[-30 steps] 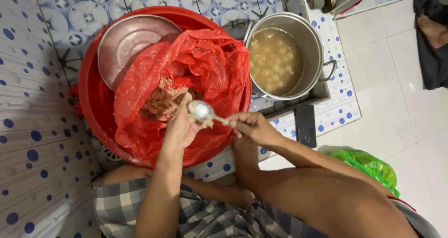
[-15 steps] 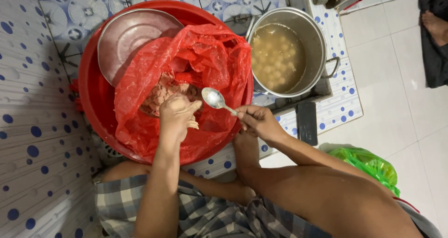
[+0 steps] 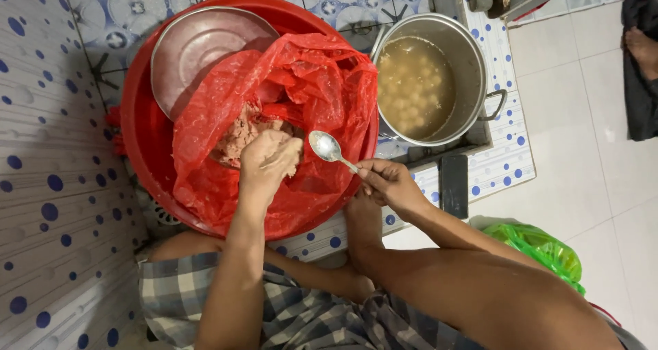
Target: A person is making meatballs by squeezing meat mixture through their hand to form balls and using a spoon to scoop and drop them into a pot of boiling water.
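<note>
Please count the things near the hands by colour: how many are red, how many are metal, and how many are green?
Red: 2, the red basin and the red plastic bag.
Metal: 3, the metal bowl, the pot and the spoon.
Green: 1, the green bag.
Total: 6.

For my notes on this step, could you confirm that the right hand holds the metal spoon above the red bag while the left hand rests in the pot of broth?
Not quite: the head view shows the left hand in the minced meat inside the red bag, not in the pot of broth. The right hand does hold the metal spoon above the bag.
</note>
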